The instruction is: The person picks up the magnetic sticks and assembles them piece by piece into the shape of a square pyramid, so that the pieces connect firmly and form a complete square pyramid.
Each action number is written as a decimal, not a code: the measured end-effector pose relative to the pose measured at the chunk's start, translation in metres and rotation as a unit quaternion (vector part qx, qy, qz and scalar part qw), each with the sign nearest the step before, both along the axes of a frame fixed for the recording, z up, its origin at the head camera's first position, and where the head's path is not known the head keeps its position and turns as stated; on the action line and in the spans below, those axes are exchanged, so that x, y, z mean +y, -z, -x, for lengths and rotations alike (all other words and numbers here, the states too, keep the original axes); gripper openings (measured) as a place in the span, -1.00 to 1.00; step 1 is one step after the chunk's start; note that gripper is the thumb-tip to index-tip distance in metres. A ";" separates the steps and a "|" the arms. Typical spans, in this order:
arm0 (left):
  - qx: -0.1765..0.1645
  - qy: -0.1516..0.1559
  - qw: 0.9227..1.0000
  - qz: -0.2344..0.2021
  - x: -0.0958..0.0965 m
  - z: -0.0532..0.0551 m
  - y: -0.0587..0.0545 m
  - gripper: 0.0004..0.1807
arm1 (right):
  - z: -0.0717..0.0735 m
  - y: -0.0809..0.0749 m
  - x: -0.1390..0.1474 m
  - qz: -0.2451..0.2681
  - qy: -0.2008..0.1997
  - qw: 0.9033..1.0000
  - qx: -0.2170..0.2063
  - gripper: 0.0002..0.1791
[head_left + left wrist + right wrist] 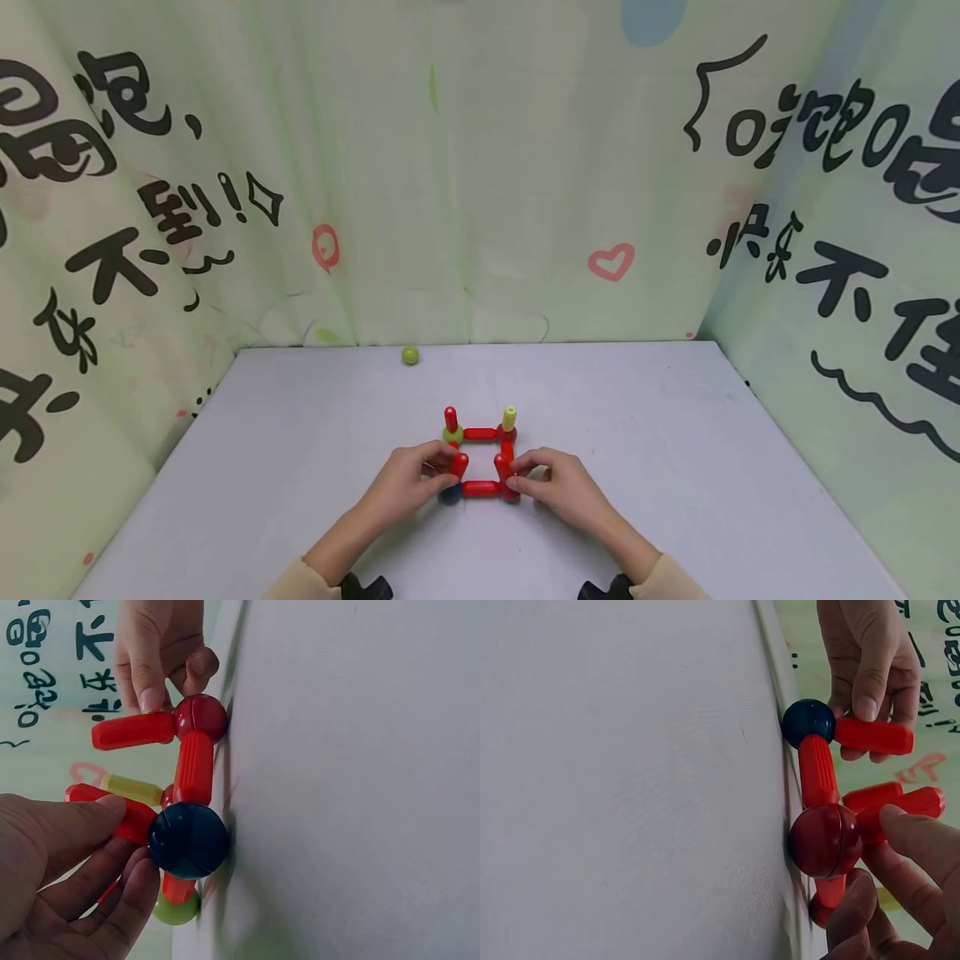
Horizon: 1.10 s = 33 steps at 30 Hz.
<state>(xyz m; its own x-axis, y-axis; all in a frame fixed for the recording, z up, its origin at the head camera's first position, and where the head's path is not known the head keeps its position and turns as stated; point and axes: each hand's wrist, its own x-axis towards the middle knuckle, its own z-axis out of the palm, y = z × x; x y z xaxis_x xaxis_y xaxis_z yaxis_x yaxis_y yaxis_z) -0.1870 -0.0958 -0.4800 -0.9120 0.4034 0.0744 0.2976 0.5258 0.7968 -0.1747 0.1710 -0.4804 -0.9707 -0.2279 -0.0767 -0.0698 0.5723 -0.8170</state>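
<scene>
A square frame of red rods [480, 488] joined by balls lies on the table in the head view. Its near left corner is a blue ball [189, 841], its near right corner a dark red ball [821, 841]; a green ball [453, 434] and another red ball [507, 434] form the far corners. A rod stands up from every corner: a yellow rod [509, 418] at far right, red ones elsewhere. My left hand [408, 482] pinches the red rod [139, 817] above the blue ball. With thumb and fingers, my right hand [561, 489] holds the near right upright rod [919, 802].
A loose green ball [410, 355] lies near the far edge of the white table [615, 400]. Behind the table and along its sides hangs a pale green curtain [480, 208] printed with black characters.
</scene>
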 end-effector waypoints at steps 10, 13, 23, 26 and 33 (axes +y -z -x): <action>0.010 -0.010 1.000 0.003 0.008 0.005 0.003 -0.73 | 0.004 0.001 -0.010 -0.001 0.011 1.000 0.018 -0.80; 0.012 -0.013 1.000 0.004 0.009 0.005 0.004 -0.73 | 0.004 0.002 -0.012 -0.005 0.010 1.000 0.022 -0.82; 0.025 -0.016 0.999 0.017 0.012 0.005 0.002 -0.72 | 0.005 0.003 -0.014 -0.006 0.012 1.000 0.022 -0.82; 0.025 -0.015 0.999 0.019 0.014 0.006 0.003 -0.73 | 0.005 0.003 -0.015 -0.009 0.015 1.000 0.019 -0.82; 0.023 -0.013 0.999 0.021 0.014 0.005 0.002 -0.72 | 0.005 0.003 -0.015 -0.010 0.015 1.000 0.016 -0.81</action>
<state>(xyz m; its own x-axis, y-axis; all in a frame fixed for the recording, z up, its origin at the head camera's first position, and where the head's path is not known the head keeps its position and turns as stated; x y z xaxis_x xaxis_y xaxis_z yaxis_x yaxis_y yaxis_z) -0.1918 -0.0821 -0.4824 -0.9181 0.3837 0.0994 0.3189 0.5663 0.7600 -0.1794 0.1563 -0.4831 -0.9791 -0.1972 -0.0489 -0.0788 0.5905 -0.8032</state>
